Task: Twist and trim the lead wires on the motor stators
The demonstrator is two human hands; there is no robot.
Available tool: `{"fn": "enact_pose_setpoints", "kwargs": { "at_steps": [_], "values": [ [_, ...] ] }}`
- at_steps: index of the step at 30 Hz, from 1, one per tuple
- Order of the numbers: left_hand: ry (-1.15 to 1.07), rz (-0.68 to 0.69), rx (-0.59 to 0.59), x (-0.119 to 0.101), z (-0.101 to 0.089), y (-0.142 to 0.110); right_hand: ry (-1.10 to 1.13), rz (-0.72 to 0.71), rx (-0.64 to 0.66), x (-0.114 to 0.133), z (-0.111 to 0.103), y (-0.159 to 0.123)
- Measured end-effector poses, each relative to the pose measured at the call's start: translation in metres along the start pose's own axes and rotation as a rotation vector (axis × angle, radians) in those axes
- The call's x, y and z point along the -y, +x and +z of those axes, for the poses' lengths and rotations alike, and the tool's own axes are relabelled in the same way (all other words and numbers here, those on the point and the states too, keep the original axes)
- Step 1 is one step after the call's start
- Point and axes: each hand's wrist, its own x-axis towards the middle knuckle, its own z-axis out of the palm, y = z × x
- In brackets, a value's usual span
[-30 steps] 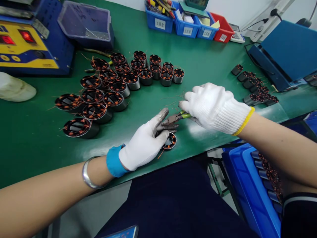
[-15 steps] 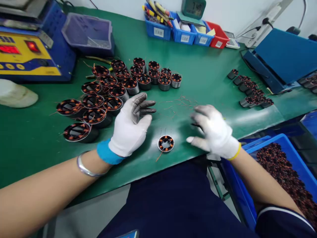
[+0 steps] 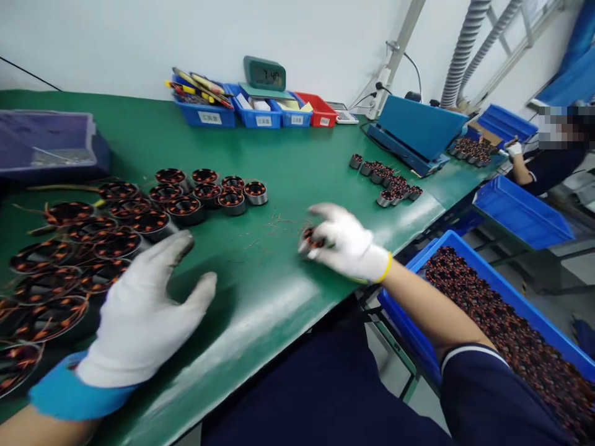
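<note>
My right hand [image 3: 341,241], in a white glove with a yellow cuff edge, grips a small copper-wound motor stator [image 3: 310,240] by its ring, just over the green table. Its fingers partly cover the stator. My left hand [image 3: 149,303], gloved in white with a blue cuff, holds nothing; its thumb and fingers are spread. Beside it, to the left, stands a group of similar stators [image 3: 118,243] with loose copper wire ends. A smaller cluster of stators [image 3: 393,186] sits farther right on the table.
Wire scraps [image 3: 274,226] lie mid-table. Blue tool bins [image 3: 209,118], a red bin [image 3: 320,111] and a clock [image 3: 264,74] line the wall. A blue crate [image 3: 446,241] full of stators stands below the edge at right. Another person [image 3: 553,148] works far right.
My view has swung to the right. The right hand has taken hold of the stator that stood alone near the table's front edge. The left hand stays open beside the group.
</note>
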Motion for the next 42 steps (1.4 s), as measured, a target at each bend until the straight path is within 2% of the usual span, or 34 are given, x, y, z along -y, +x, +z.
{"fn": "enact_pose_setpoints", "kwargs": {
  "at_steps": [3,5,8,10,13,17,20,23,26,32,34,36,38,40,42],
  "values": [
    [0.425,0.098,0.152,-0.007,-0.018,0.017,-0.253,0.432,0.008,-0.076,-0.024,-0.018],
    [0.541,0.106,0.170,-0.010,-0.027,0.023,-0.381,0.676,0.063,-0.119,-0.034,-0.032],
    [0.566,0.134,0.171,-0.011,-0.029,0.024,-0.421,0.783,0.059,-0.158,-0.042,-0.050],
    [0.539,0.180,0.187,-0.011,-0.024,0.021,-0.447,0.823,0.019,-0.165,-0.041,-0.053],
    [0.495,0.219,0.210,-0.010,-0.010,0.013,-0.483,0.817,-0.035,-0.159,-0.028,-0.042],
    [0.455,0.224,0.252,-0.006,0.002,0.009,-0.417,0.698,0.074,-0.153,0.005,-0.010],
    [0.469,0.218,0.247,0.001,0.003,0.010,-0.406,0.800,0.109,-0.163,0.024,0.012],
    [0.483,0.209,0.235,0.005,0.001,0.012,-0.379,0.849,0.168,-0.170,0.032,0.026],
    [0.495,0.213,0.259,0.004,0.003,0.012,-0.342,0.728,0.229,-0.155,0.039,0.034],
    [0.515,0.211,0.246,0.001,0.000,0.017,-0.230,0.411,0.314,-0.095,0.055,0.048],
    [0.537,0.149,0.213,0.003,-0.008,0.020,-0.176,0.337,0.338,-0.081,0.051,0.054],
    [0.533,0.068,0.152,0.005,-0.019,0.023,-0.152,0.291,0.309,-0.067,0.040,0.058],
    [0.500,-0.003,0.100,0.009,-0.029,0.024,-0.164,0.245,0.180,-0.044,0.027,0.055],
    [0.515,-0.057,0.101,0.013,-0.036,0.026,-0.116,0.134,0.068,-0.013,0.017,0.042],
    [0.631,-0.099,0.162,0.016,-0.039,0.027,-0.048,-0.033,0.141,0.020,0.013,0.023]
  ]
}}
